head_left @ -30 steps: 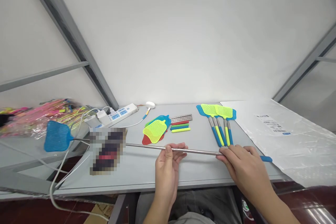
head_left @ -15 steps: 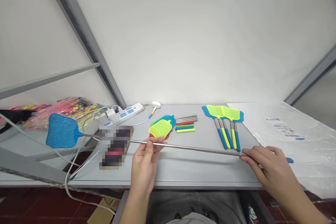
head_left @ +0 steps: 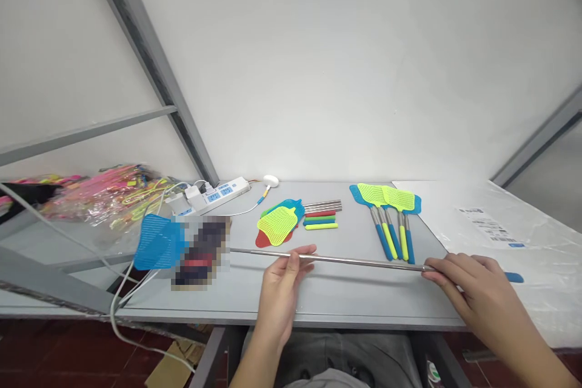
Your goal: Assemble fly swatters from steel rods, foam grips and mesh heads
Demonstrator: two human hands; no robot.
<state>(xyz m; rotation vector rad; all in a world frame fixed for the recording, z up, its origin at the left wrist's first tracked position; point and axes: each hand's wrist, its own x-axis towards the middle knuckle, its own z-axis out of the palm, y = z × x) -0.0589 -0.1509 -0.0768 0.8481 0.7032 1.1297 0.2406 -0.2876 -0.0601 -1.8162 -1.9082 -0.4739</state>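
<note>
A telescopic fly swatter with a blue mesh head (head_left: 157, 244) stretches across the front of the desk, held a little above it. My left hand (head_left: 280, 291) pinches its metal rod between thumb and fingers near the middle. My right hand (head_left: 473, 288) is closed round the grip end, and a blue handle tip (head_left: 514, 277) sticks out past it. Just behind my left hand lie loose swatter heads, with a yellow-green one (head_left: 277, 225) on top. Beside these are short metal rods (head_left: 322, 206) and coloured handle sleeves (head_left: 321, 226). Several assembled fly swatters (head_left: 391, 233) lie fanned out farther right.
A power strip (head_left: 227, 191) with plugs and white cables stands at the back left, near a white round device (head_left: 271, 181). A pixelated patch (head_left: 202, 254) covers something at left. Plastic-wrapped bundles (head_left: 109, 191) lie beyond the metal frame. White plastic sheeting (head_left: 482, 212) covers the right side.
My left hand has moved right, and the blue swatter head has come right with it, so the rod between head and handle looks shorter. My right hand has shifted slightly right.
</note>
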